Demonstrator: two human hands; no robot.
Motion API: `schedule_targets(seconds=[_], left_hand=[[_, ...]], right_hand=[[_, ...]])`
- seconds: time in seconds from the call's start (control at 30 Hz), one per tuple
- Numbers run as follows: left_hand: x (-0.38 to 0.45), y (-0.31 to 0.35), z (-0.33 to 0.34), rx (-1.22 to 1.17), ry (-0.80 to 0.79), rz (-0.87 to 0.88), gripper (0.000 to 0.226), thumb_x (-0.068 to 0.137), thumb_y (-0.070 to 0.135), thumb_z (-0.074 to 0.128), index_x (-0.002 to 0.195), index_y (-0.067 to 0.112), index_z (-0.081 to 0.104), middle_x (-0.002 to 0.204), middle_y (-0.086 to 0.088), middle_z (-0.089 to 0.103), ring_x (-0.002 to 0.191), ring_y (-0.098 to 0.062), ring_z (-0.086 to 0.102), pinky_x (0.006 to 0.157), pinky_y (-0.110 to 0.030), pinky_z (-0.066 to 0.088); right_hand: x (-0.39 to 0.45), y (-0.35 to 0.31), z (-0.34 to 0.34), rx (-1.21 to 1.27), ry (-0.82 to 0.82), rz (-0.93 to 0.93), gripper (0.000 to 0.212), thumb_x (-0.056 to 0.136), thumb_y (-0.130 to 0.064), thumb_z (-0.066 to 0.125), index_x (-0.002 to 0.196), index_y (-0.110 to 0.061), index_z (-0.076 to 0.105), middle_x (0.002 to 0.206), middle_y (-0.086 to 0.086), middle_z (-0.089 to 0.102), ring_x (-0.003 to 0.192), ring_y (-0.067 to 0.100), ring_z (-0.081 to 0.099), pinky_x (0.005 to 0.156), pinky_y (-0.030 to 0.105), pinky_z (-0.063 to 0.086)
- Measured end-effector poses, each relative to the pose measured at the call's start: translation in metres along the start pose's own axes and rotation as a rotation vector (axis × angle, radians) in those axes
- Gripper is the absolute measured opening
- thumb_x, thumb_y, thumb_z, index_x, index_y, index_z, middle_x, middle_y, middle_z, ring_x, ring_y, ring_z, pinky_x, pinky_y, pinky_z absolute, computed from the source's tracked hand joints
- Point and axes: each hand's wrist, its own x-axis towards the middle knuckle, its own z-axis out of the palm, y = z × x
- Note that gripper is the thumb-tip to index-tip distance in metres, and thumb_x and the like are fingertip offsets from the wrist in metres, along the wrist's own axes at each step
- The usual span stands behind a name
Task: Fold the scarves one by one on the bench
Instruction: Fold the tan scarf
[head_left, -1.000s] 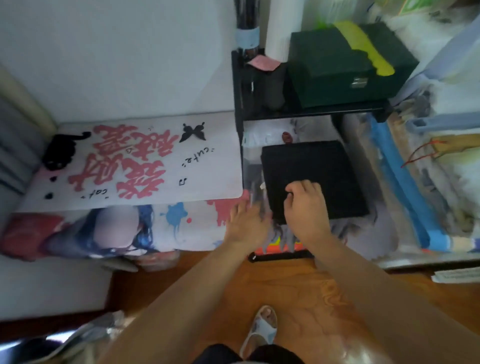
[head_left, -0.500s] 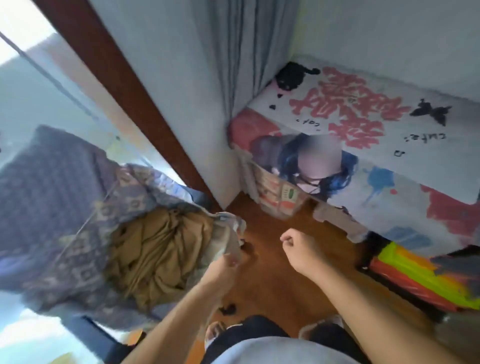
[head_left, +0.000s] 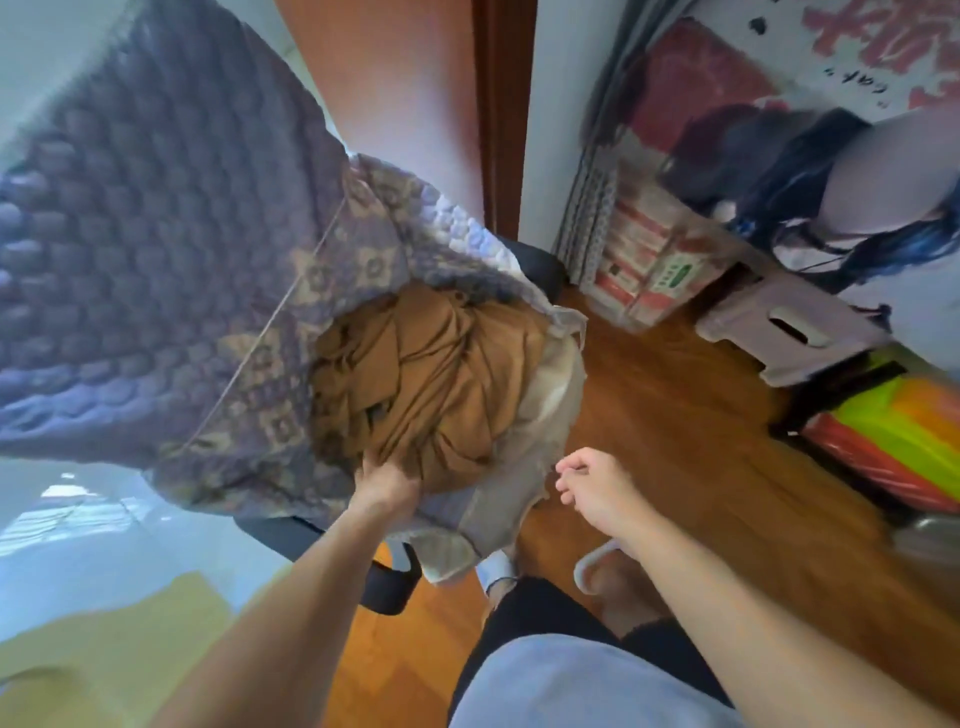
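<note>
A crumpled mustard-brown scarf (head_left: 431, 374) lies in a heap on a chair draped with a purple quilted blanket (head_left: 171, 270). My left hand (head_left: 387, 480) grips the lower edge of the brown scarf, fingers dug into the cloth. A pale grey-beige cloth (head_left: 550, 415) lies under the heap at its right side. My right hand (head_left: 597, 486) hovers in the air just right of the chair, fingers loosely curled, holding nothing. The bench (head_left: 857, 57) with its white and pink printed cover shows at the upper right.
The chair's black base (head_left: 389, 587) stands on the wooden floor (head_left: 691, 447). A grey plastic stool (head_left: 789, 327), stacked cartons (head_left: 644, 260) and a bright yellow-orange item (head_left: 893, 431) stand to the right. A brown door frame (head_left: 501, 104) rises behind the chair.
My view swung left from the folded black scarf on the shelf to the chair. My left hand reached into the brown scarf heap and took hold; my right hand followed, unclenching.
</note>
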Motion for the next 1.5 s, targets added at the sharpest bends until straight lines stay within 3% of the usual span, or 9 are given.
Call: schedule_targets(seconds=[0.1,0.23,0.4,0.53,0.7,0.9,1.13,1.37,1.5], left_hand=[[0.018,-0.007,-0.001,0.14,-0.104,0.127,0.04,0.09,0.04,0.04,0.122,0.035,0.062,0.153,-0.01,0.035,0.146,-0.038,0.019,0.113,-0.046,0.028],[0.004,0.007,-0.012,-0.09,-0.004,0.256,0.031,0.091,0.04,0.037,0.076,0.023,0.056,0.096,-0.009,0.063,0.098,-0.04,0.063,0.075,-0.042,0.051],[-0.103,0.084,-0.037,-0.541,-0.306,0.588,0.029,0.108,0.021,0.045,0.126,0.016,0.068,0.121,0.004,0.067,0.111,-0.013,0.064,0.092,-0.019,0.046],[-0.169,0.125,-0.07,-0.729,-0.4,0.819,0.03,0.107,0.016,0.046,0.129,0.014,0.066,0.126,0.01,0.068,0.121,-0.003,0.06,0.099,-0.014,0.043],[-0.142,0.124,-0.068,-0.343,0.168,1.006,0.059,0.093,0.016,0.065,0.149,0.023,0.046,0.145,0.002,0.048,0.134,-0.012,0.043,0.113,-0.036,0.038],[-0.045,0.078,-0.015,0.304,-0.019,0.511,0.091,0.086,0.056,0.062,0.158,0.035,0.01,0.157,-0.015,0.02,0.142,-0.04,0.028,0.115,-0.045,0.034],[-0.039,0.099,-0.028,-0.326,0.477,0.326,0.088,0.083,0.05,0.063,0.156,0.024,0.021,0.16,-0.016,0.016,0.144,-0.044,0.02,0.119,-0.052,0.022],[-0.093,0.199,-0.037,-0.075,0.254,0.939,0.096,0.078,0.06,0.074,0.157,0.029,0.029,0.16,-0.005,0.03,0.15,-0.027,0.023,0.121,-0.045,0.022],[-0.109,0.242,-0.047,-0.108,0.36,1.127,0.039,0.082,0.023,0.075,0.12,0.018,0.07,0.133,-0.006,0.063,0.126,-0.027,0.057,0.106,-0.036,0.044]], right_hand=[[-0.005,0.002,-0.003,-0.079,0.019,0.024,0.022,0.097,-0.001,0.044,0.099,-0.004,0.066,0.091,0.011,0.068,0.066,0.015,0.058,0.054,0.017,0.046],[-0.013,0.001,-0.014,-0.097,0.038,0.026,0.023,0.1,-0.008,0.043,0.103,-0.008,0.066,0.101,0.014,0.07,0.072,0.014,0.059,0.06,0.021,0.047],[-0.048,-0.008,-0.006,-0.228,-0.307,-0.141,0.061,0.092,-0.029,0.068,0.146,-0.029,0.039,0.136,-0.01,0.051,0.122,0.008,0.052,0.091,0.016,0.044],[-0.067,-0.03,-0.012,0.129,0.113,-0.321,0.023,0.096,-0.007,0.061,0.117,-0.017,0.063,0.104,-0.007,0.064,0.104,0.018,0.062,0.078,0.012,0.046],[-0.103,-0.051,-0.069,0.297,0.392,-0.461,0.046,0.093,0.009,0.042,0.104,-0.03,0.065,0.102,-0.011,0.068,0.094,-0.001,0.063,0.076,0.012,0.049],[-0.142,-0.06,-0.111,0.598,0.344,-0.466,0.03,0.1,-0.008,0.051,0.102,-0.031,0.071,0.101,-0.003,0.075,0.098,0.016,0.071,0.087,0.037,0.057],[-0.168,-0.041,-0.183,0.445,0.622,-0.408,0.015,0.096,-0.041,0.059,0.098,-0.03,0.069,0.102,-0.006,0.073,0.098,0.016,0.068,0.093,0.046,0.055],[-0.178,-0.063,-0.198,-0.072,0.565,-0.611,0.008,0.096,-0.026,0.063,0.092,-0.02,0.066,0.085,-0.008,0.066,0.073,0.003,0.057,0.062,0.011,0.038],[-0.199,-0.064,-0.219,-0.032,0.534,-0.694,0.016,0.096,-0.023,0.064,0.109,-0.032,0.067,0.095,-0.024,0.065,0.088,-0.013,0.058,0.072,0.003,0.04]])
